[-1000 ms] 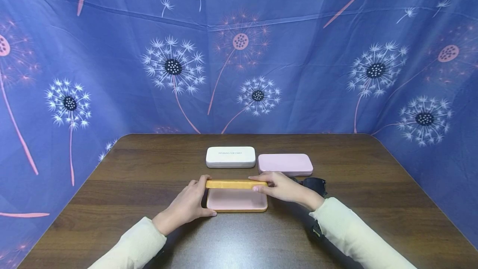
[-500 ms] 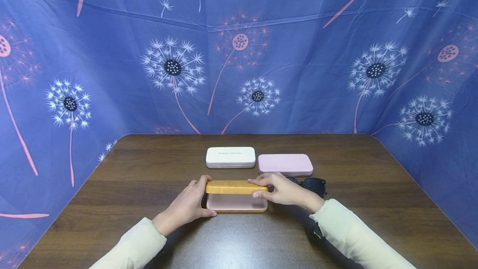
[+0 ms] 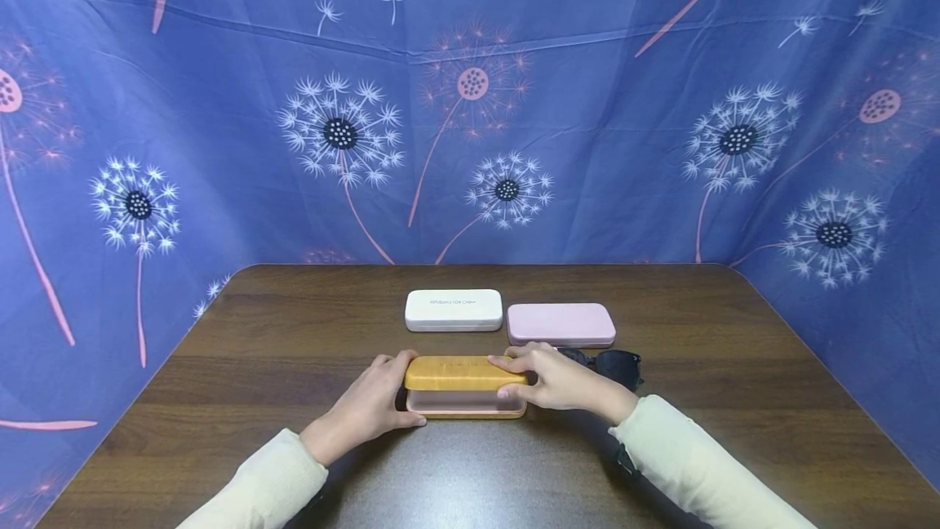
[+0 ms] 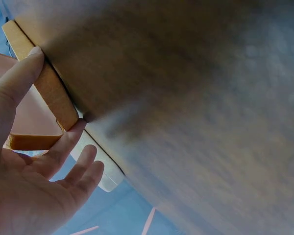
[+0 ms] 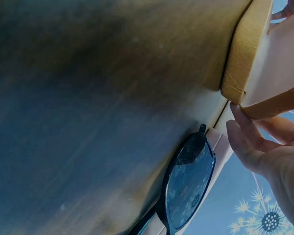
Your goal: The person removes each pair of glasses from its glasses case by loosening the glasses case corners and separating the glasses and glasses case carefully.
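A yellow glasses case sits on the table with its lid partly raised and its pale pink lining showing. My left hand grips the case's left end, thumb at the base's front corner and fingers at the back. In the left wrist view that thumb lies on the base's side. The lid's right end is held between the thumb and fingers of my right hand. Black sunglasses lie just beyond the right hand, partly hidden by it; the right wrist view shows one dark lens.
Behind the yellow case stand a white glasses case with small lettering and, right of it, a pink glasses case, both closed. A blue dandelion-print cloth hangs along the back and sides of the brown wooden table.
The yellow lid has tipped down toward the front, narrowing the gap to the base, and my right hand has moved slightly down with it. My left hand stays at the left end.
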The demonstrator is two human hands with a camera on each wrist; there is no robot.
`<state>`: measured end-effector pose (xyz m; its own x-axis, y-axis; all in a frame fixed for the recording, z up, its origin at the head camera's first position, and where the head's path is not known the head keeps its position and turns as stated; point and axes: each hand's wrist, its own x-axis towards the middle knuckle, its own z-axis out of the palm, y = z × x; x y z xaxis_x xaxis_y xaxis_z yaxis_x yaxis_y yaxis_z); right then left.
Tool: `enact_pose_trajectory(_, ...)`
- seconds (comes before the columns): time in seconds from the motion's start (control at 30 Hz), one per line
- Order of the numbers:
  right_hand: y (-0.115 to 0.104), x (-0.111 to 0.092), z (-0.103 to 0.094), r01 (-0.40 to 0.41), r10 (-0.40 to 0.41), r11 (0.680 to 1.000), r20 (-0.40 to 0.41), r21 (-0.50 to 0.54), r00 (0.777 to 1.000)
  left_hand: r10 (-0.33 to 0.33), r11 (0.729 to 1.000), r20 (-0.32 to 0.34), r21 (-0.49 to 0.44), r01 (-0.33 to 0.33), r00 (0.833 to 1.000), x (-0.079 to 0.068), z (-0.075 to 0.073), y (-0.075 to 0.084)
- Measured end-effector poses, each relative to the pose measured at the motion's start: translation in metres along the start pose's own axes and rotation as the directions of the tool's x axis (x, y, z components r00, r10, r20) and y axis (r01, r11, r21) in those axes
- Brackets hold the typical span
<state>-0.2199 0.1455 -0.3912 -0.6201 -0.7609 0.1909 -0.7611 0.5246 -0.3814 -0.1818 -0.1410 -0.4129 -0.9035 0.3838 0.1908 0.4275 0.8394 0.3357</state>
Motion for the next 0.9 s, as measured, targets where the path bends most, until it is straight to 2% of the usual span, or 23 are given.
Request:
enact_pose_trajectory(0.2,0.000,-0.003,0.004,0.026,-0.027,0.998,-0.009,-0.060,1.000,0.019,1.000,-0.006,0.017,-0.019,1.000,0.000,0.000,0.000)
enact_pose_trajectory(0.43,-0.004,-0.006,0.007,0.011,-0.008,0.984,0.019,-0.180,1.000,0.026,0.999,0.000,0.036,-0.026,1.000,0.000,0.000,0.000)
enact_pose_trajectory(0.7,-0.005,-0.008,0.012,0.097,-0.102,0.948,-0.001,-0.302,0.995,0.053,0.997,-0.019,0.054,-0.051,0.998,-0.001,0.000,-0.001)
enact_pose_trajectory(0.9,-0.006,-0.010,0.013,0.121,-0.143,0.926,-0.035,-0.356,0.989,0.069,0.996,-0.018,0.060,-0.068,0.997,-0.002,0.000,-0.001)
